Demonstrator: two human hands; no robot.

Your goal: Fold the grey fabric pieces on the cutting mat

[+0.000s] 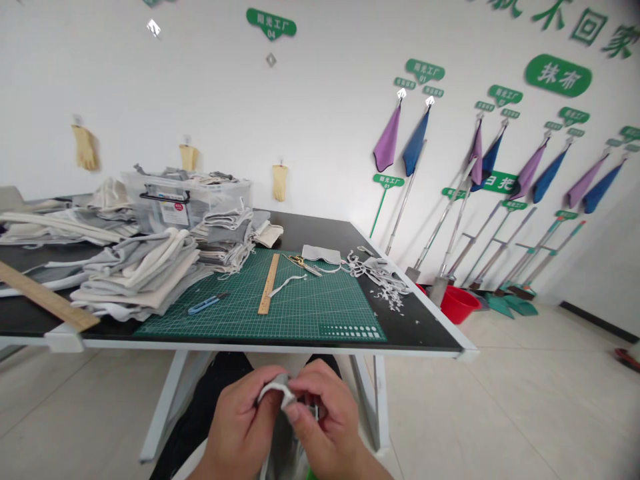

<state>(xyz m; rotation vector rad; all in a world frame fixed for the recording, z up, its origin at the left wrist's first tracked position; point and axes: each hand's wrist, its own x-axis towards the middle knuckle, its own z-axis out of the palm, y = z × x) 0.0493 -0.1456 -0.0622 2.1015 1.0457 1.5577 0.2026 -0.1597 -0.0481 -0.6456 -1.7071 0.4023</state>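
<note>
A piece of grey fabric with a whitish edge [278, 386] is held over my lap, below the table's front edge. My left hand [245, 413] is closed on its left side, thumb against the edge. On the right, my right hand [325, 413] pinches the same fabric with thumb and fingers. The two hands almost touch, and the lower part of the cloth hangs between them, partly hidden. Above them on the table lies a green cutting mat [310, 313] with a wooden ruler [269, 283], gold-handled scissors [306, 265], a blue utility knife [207, 303] and a fabric strip [287, 285].
Stacked grey and cream fabric [145, 273] covers the table's left, near a clear plastic box [200, 200] and another wooden ruler [45, 297]. Fabric scraps [380, 273] lie at the right edge. A red bucket [459, 305] and cleaning tools stand by the wall.
</note>
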